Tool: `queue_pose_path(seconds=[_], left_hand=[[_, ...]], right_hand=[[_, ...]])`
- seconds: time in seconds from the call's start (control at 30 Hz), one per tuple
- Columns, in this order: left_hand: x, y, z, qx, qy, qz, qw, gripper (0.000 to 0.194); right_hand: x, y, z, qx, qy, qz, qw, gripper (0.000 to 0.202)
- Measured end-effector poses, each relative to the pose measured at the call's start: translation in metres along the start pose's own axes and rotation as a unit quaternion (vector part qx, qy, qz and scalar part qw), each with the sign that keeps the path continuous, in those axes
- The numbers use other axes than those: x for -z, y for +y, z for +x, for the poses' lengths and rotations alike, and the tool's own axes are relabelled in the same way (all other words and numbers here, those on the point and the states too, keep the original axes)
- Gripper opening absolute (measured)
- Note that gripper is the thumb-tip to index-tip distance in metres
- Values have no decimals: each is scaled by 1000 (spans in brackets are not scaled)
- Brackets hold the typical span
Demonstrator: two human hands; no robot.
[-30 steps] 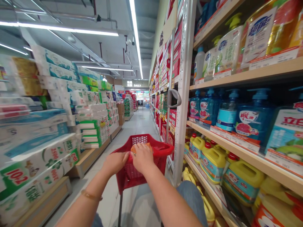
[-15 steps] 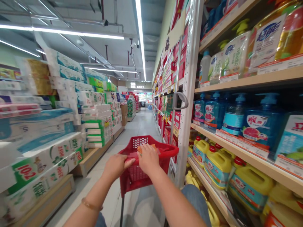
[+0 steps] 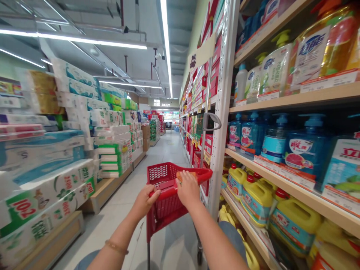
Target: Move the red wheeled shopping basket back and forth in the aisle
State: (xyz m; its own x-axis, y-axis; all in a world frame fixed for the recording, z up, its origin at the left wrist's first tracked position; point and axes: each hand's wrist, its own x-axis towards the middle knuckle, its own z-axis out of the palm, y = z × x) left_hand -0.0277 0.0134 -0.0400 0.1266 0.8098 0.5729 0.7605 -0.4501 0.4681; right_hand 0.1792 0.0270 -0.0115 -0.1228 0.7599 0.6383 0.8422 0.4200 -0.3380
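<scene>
A red plastic shopping cart (image 3: 165, 217) stands in front of me, its perforated basket toward the aisle. My left hand (image 3: 147, 198) is wrapped round the near left part of the cart's red rim, thumb on top. My right hand (image 3: 188, 189) lies over the rim further right, its fingers curled over an orange item (image 3: 194, 174) at the basket's edge. How firmly the right fingers hold that item is hard to make out. A bracelet (image 3: 116, 246) circles my left wrist.
Shelves with blue pump bottles (image 3: 306, 144) and yellow jugs (image 3: 254, 195) line the right, behind a white post (image 3: 221, 108). Stacked paper packs (image 3: 47, 202) on low wooden platforms line the left. The tiled aisle floor (image 3: 165, 148) runs ahead between them.
The cart has swung slightly, showing more of its basket and a wheel. Both hands have shifted to the right with it. The shelf goods have moved slightly left in view.
</scene>
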Motion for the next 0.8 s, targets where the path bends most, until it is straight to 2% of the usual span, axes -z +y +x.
queue_pose_path(seconds=[0.1, 0.2, 0.33, 0.4, 0.53, 0.63, 0.7, 0.8], left_hand=[[-19, 7, 1, 8, 38, 37, 999, 37], [-25, 16, 2, -14, 36, 61, 997, 39], [-23, 12, 4, -70, -13, 4, 997, 44], [-28, 5, 5, -73, -5, -24, 997, 44], [-54, -6, 7, -43, 55, 20, 997, 40], [-68, -11, 6, -44, 69, 60, 995, 36], [-69, -16, 7, -55, 61, 80, 993, 35], [-58, -25, 13, -68, 2, 92, 993, 36]], right_hand=[[-6, -16, -12, 68, -4, 33, 997, 44], [-2, -14, -19, 108, -14, 59, 992, 42], [8, 8, -13, 75, -4, 51, 996, 41], [8, 14, -10, 52, 5, 39, 998, 41], [-1, 0, -15, 25, 15, 27, 999, 40], [-4, -14, -23, 41, 11, 43, 998, 39], [1, -14, -25, 70, 0, 63, 996, 38], [13, 2, -20, 100, -30, 91, 990, 36]])
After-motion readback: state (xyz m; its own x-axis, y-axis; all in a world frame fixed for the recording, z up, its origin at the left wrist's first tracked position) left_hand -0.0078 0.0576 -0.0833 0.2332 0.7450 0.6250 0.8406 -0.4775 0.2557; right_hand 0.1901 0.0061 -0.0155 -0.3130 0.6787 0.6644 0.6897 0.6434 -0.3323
